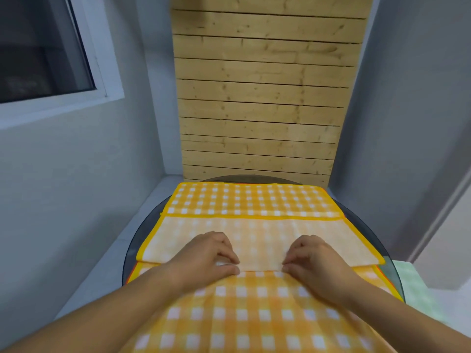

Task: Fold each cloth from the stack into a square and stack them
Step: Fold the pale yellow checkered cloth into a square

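Note:
A stack of yellow-and-white checked cloths (254, 309) covers a round glass table (132, 250). The top cloth (260, 240) is folded over itself, its paler underside showing as a wide band across the middle, with the checked far part (252, 200) behind it. My left hand (204, 256) and my right hand (316, 261) lie close together on the near folded edge of that band. Each hand pinches the fold between thumb and curled fingers. Both forearms reach in from the bottom corners over the cloths.
A wooden slat panel (262, 98) stands against the wall just behind the table. Grey walls close in left and right, with a window (43, 52) at the upper left. A pale green surface (410, 289) shows low at the right, beyond the table rim.

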### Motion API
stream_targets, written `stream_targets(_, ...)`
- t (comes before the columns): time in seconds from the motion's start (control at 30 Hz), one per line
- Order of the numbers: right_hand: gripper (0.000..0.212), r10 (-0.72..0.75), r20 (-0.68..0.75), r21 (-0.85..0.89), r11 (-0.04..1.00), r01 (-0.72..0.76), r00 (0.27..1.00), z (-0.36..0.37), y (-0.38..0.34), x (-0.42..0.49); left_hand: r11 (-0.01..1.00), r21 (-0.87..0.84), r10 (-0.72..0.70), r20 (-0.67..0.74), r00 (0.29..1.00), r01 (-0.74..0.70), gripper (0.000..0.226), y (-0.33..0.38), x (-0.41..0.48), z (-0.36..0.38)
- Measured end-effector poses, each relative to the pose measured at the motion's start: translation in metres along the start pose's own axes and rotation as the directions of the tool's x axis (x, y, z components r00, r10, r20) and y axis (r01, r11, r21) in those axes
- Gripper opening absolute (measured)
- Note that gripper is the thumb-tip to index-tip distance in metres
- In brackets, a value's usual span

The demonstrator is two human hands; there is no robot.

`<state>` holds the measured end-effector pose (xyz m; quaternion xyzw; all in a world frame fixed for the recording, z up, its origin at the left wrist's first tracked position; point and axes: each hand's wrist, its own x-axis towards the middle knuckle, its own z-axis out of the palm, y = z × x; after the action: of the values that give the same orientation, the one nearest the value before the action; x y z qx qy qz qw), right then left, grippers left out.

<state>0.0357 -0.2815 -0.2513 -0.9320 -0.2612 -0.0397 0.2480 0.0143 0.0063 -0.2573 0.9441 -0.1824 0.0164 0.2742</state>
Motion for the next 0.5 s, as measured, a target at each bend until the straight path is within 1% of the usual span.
stream_targets(0.13,0.007,-0.030,-0.001,-0.023,0.999,0.030,1.000,0.000,0.000,-0.002,1.000,0.017,0.012,-0.008,1.000,-0.012,0.011,0.006,-0.004,-0.001)
stream_targets(0.23,0.009,-0.030,-0.014,-0.013,0.999,0.030,0.999,-0.003,-0.004,-0.005,0.999,0.041,0.035,-0.047,0.998,-0.033,0.013,0.014,-0.009,-0.002)
stream_targets(0.3,0.010,-0.025,-0.008,-0.010,1.000,0.025,1.000,-0.008,-0.009,-0.010,0.999,0.027,0.038,-0.055,0.998,-0.036,0.014,0.019,-0.015,-0.004)
stream_targets(0.4,0.015,-0.032,0.018,0.004,0.999,0.032,0.999,-0.019,-0.018,-0.026,0.997,0.023,0.070,-0.034,0.997,-0.069,0.013,0.028,-0.029,-0.010)
stream_targets(0.5,0.017,-0.031,0.092,0.019,0.999,0.030,0.995,-0.032,-0.032,-0.054,0.995,0.005,0.104,0.018,0.994,-0.104,0.013,0.046,-0.051,-0.015)
